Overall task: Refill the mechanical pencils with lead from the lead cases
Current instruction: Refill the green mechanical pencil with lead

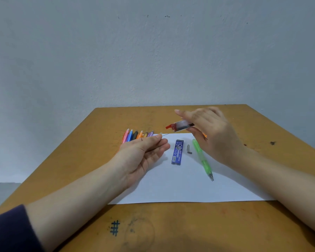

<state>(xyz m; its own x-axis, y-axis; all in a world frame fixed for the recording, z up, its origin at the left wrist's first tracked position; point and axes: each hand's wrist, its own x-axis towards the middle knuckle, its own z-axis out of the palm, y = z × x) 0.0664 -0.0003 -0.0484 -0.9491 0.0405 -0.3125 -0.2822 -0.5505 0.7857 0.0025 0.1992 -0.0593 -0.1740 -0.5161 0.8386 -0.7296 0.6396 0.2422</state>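
Note:
My right hand (213, 130) grips a clear lead case with a red cap (180, 125), tilted with its open red end pointing left and down. My left hand (144, 151) lies palm up below it, and a thin lead (165, 135) sticks out between thumb and forefinger. A green mechanical pencil (202, 159) lies on the white paper (185, 186), tip toward me. Its small grey cap (188, 147) and dark eraser piece (189, 152) lie beside it. A blue lead case (177, 151) lies flat between my hands.
Several coloured mechanical pencils (136, 135) lie in a row at the paper's far left corner, partly behind my left hand. The wooden table (171, 230) ends at a pale wall behind. An orange object (205, 135) peeks out behind my right hand.

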